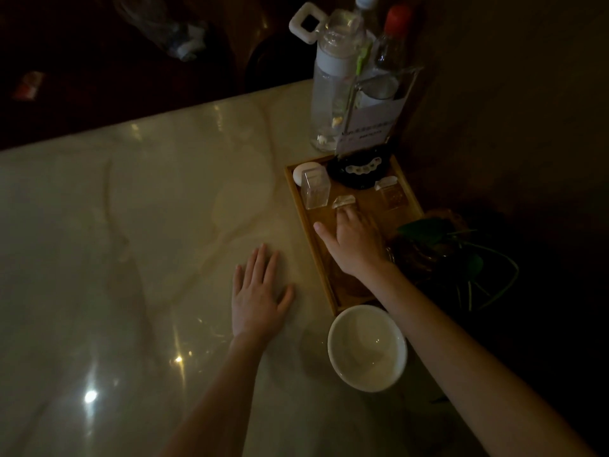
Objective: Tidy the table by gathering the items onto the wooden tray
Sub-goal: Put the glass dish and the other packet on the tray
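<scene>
The wooden tray [308, 232] lies at the table's right side. On it sit a clear plastic box [315, 189], a round white piece [304, 169], a black round dish [361, 171], and two small clear pieces [343, 202] [385, 183]. My right hand [352, 242] rests flat over the tray, fingers spread, its fingertip touching the nearer clear piece. My left hand [257, 295] lies flat and open on the table left of the tray. A white bowl [367, 347] stands on the table just before the tray's near end.
Behind the tray stand a clear water bottle [333, 84], a red-capped bottle [392, 44] and a sign holder [372, 123]. A potted plant [441, 249] sits right of the tray. The glossy marble table [131, 242] stretches left; its far edge borders dark floor.
</scene>
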Motion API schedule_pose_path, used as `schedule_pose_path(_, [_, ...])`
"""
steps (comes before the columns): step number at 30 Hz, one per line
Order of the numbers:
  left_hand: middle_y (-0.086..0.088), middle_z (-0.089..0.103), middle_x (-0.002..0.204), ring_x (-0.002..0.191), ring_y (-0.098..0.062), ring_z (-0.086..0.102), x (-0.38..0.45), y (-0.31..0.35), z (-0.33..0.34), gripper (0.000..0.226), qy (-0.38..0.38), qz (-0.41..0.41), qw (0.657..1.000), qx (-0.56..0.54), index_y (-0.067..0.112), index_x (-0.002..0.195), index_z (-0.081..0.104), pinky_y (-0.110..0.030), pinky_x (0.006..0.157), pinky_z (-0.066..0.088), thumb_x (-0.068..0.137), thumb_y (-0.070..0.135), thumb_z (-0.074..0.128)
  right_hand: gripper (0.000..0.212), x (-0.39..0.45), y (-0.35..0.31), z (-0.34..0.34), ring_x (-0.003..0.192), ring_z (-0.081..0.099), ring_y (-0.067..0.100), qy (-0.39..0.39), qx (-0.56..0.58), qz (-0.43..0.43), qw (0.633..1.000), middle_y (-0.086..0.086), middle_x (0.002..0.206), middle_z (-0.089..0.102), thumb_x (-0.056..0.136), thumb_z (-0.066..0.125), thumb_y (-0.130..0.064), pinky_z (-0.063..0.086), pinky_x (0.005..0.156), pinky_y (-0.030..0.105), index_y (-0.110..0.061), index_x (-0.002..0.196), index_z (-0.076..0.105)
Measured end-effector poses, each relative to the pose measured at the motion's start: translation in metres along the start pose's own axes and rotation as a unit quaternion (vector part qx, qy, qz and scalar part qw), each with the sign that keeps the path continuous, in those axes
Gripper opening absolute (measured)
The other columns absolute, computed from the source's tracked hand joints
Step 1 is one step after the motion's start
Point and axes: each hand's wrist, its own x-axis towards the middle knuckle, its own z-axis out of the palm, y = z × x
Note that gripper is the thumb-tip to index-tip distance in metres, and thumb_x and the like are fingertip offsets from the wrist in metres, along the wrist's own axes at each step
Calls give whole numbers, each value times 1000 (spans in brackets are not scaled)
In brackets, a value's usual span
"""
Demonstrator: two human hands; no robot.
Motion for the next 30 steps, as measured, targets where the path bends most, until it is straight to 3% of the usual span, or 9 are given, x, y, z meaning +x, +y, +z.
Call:
schedule_pose_path(4, [7,-6,149,139,-9,-8,0,0,-1,70,1,0,1000,-4,27,142,0,-35,114,-6,83,60,16,69,5,6,-3,142,18,28,-3,-8,-8,1000,10,155,17,94,25,-53,13,118,47,-5,144,23])
schedule_pose_path(9, [3,1,154,139,-9,-8,0,1,-1,71,-2,-5,1000,-1,26,145,7,-34,114,-6,83,61,16,71,7,5,-5,144,8,28,-32,21,-12,999,8,158,6,95,26,-52,10,119,45,-5,147,13])
schedule_pose_path(18, [1,6,155,141,-12,-2,0,1,-1,71,4,-3,1000,-3,25,145,12,-37,115,-2,83,60,18,72,10,7,-6,145,7,26,-36,1,-42,998,9,158,8,94,26,-53,6,119,42,-4,146,16])
schedule_pose_path(24, [6,-4,153,139,-8,-10,0,1,-1,71,-1,-3,1000,-1,28,145,6,-33,113,-9,82,62,13,73,9,9,-5,144,9,29,-36,9,-47,998,6,158,7,93,30,-53,13,118,44,-5,147,15])
schedule_pose_path(30, [0,9,155,141,-11,-3,0,0,0,71,7,-3,1000,4,25,145,14,-35,114,-4,83,59,17,74,15,9,0,142,16,30,-38,38,-36,998,6,157,7,92,35,-51,27,114,49,-4,146,16])
